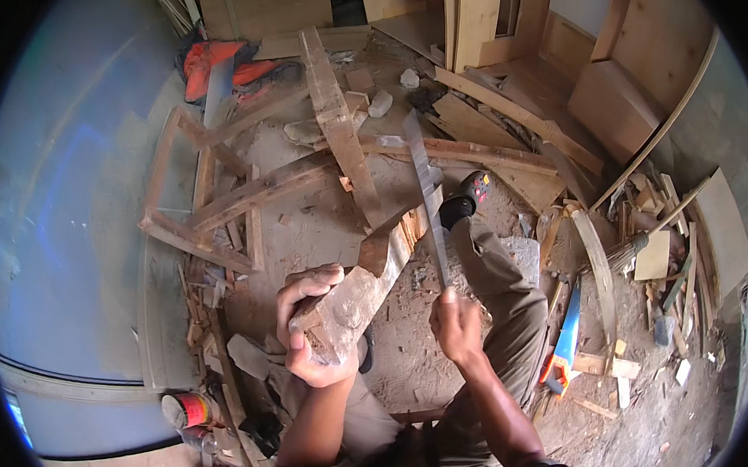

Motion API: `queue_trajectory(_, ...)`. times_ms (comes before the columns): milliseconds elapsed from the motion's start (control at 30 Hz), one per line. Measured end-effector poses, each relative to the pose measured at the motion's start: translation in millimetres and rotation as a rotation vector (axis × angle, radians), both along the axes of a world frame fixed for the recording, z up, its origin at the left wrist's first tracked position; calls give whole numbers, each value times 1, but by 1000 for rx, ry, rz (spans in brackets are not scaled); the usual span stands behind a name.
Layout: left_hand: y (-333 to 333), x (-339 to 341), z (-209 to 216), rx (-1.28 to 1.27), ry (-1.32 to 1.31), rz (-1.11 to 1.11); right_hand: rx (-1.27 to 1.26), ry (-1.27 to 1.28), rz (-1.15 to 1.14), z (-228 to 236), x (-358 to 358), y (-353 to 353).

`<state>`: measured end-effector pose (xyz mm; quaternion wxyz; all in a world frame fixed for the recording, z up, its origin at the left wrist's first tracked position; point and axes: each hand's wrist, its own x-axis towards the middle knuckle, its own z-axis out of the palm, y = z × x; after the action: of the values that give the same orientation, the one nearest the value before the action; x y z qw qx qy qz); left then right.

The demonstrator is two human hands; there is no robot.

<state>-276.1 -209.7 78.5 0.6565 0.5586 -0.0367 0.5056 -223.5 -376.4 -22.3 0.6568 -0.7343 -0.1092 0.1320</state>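
Observation:
My left hand (311, 311) grips the near end of a thick, rough wood beam (354, 305), thumb on one side and fingers over the other. The beam slants away from me, and its far part is chopped and splintered, showing fresh pale wood. In my right fist (457, 326) is a machete (431, 210) with a long, straight grey blade pointing up and away. The blade is slightly smeared by motion and appears just right of the splintered part; whether it touches the wood I cannot tell. My knees are on either side of the work.
Beyond the beam, an old timber frame (334, 120) lies on the dirt floor. A blue handsaw (566, 335) with an orange handle rests at right among offcuts. Wood panels (626, 103) lean at the back right. An orange cloth (209, 65) and a tin (185, 410) lie at left.

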Motion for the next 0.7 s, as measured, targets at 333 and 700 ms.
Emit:
queue_trajectory(333,-10,2,-9,-38,-63,-19,-208,73,0,-83,1,7)
queue_trajectory(700,-12,8,7,59,41,-21,411,-132,-15,-33,26,9)
